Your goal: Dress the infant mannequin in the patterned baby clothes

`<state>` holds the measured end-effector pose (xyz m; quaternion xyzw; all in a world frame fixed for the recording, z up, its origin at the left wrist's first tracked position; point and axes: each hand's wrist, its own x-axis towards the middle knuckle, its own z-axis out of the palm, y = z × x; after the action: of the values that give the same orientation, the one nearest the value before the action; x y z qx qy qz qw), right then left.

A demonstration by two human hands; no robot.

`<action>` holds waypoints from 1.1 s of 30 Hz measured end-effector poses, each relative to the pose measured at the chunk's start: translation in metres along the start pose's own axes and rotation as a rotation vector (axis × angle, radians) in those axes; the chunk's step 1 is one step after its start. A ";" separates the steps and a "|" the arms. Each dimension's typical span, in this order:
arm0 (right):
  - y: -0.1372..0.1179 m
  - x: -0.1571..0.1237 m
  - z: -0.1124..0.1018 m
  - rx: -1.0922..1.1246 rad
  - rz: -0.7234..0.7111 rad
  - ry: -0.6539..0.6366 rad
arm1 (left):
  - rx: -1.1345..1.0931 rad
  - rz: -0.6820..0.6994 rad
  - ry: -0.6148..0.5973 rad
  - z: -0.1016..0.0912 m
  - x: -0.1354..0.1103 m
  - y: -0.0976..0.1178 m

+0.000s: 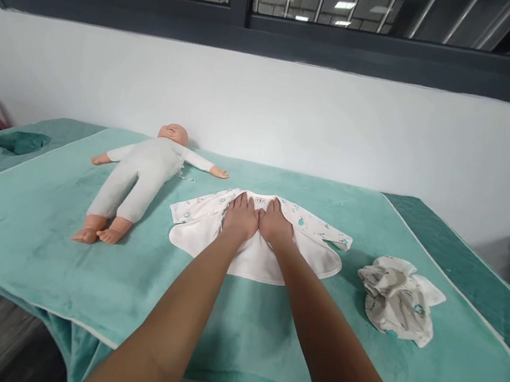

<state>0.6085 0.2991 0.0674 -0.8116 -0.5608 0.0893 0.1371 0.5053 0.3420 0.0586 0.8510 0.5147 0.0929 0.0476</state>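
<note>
A small white printed baby garment (317, 255) lies spread open on the teal towel (32, 224) in the middle of the table. My left hand (240, 216) and my right hand (275, 222) lie flat on its centre, side by side and touching, fingers stretched toward the collar. Neither hand holds anything. To the left lies a baby doll (142, 174) in a pale grey suit, on its back with arms spread, head toward the wall.
A crumpled white printed cloth (397, 303) sits to the right of the garment. A folded dark green cloth (14, 140) lies far left. The white wall (297, 119) and a dark window frame stand behind the table. The table's front edge is near me.
</note>
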 end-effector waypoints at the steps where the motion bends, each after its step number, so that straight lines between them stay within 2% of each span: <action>1: -0.001 -0.002 0.000 -0.004 0.006 0.000 | -0.001 -0.003 0.002 0.000 -0.002 0.000; 9: -0.001 -0.014 0.004 -0.053 0.003 0.024 | -0.006 -0.015 0.003 -0.008 -0.022 0.002; 21: 0.007 -0.052 0.009 -0.127 -0.108 0.043 | 0.018 0.049 0.011 -0.009 -0.059 -0.005; 27: 0.022 -0.098 0.008 -0.150 -0.297 0.061 | 0.019 0.070 0.017 -0.011 -0.071 -0.009; 33: 0.062 -0.159 -0.002 -0.051 -0.565 0.152 | 0.016 0.083 0.041 -0.007 -0.072 -0.012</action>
<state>0.6077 0.1296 0.0476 -0.6310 -0.7547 -0.0277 0.1776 0.4611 0.2831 0.0553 0.8700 0.4804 0.1082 0.0265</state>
